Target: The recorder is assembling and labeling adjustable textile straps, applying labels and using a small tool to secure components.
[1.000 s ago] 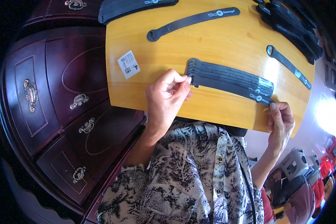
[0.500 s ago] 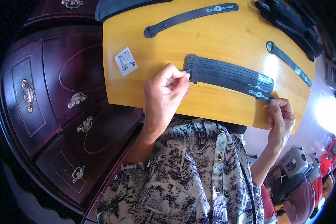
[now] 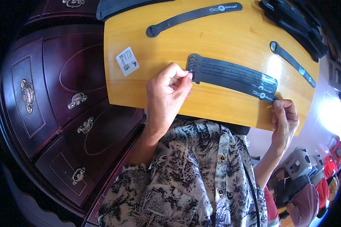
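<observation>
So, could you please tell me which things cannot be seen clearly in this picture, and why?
In the head view:
- Nearest strap: parts of both ends, covered by the left hand and right hand.
- Top-left strap stack: cut off by the upper edge.
- Dark strap pile: its count, hidden by overlap.
- White label: its fine print, too small.

The camera on my head looks down over my shirt (image 3: 185,166) at my left hand (image 3: 166,92) and right hand (image 3: 285,123), quite near. Its wide, round view makes the table (image 3: 223,39) look bent and takes in drawers (image 3: 79,70) on my left.
</observation>
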Tool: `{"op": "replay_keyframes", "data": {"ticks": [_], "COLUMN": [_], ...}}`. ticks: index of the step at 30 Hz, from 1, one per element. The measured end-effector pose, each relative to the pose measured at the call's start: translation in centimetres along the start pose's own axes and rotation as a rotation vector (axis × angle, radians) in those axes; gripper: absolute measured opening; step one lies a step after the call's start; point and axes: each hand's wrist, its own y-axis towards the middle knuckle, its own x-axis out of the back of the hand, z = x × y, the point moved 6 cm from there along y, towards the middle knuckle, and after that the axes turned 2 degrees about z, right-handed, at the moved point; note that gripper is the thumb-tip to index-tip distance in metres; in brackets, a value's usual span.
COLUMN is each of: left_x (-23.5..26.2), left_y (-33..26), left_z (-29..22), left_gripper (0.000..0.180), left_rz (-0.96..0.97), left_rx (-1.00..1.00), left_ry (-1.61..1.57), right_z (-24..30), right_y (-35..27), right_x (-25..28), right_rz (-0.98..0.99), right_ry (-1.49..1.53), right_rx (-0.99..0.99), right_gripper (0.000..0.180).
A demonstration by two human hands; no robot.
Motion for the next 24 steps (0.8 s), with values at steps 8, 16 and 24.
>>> {"op": "replay_keyframes", "data": {"ticks": [8,16,24], "left_x": [0.0,-0.5,-0.6], "left_y": [-0.1,-0.1,-0.1], "left_z": [0.1,-0.1,-0.7], "left_gripper": [0.015,0.017,0.016], "left_rz": [0.019,0.008,0.006], "left_rx": [0.023,0.032,0.039], "left_ry": [0.007,0.041,0.073], "right_z": [0.3,0.1,0.0], "right_y": [-0.1,-0.3,0.3], "right_x": [-0.3,-0.2,-0.5], "right_rz": [-0.020,-0.007,-0.008], "right_ry": [-0.006,0.041,0.048], "right_rx": [-0.033,-0.041,-0.038], "right_gripper": [0.014,0.014,0.015]}}
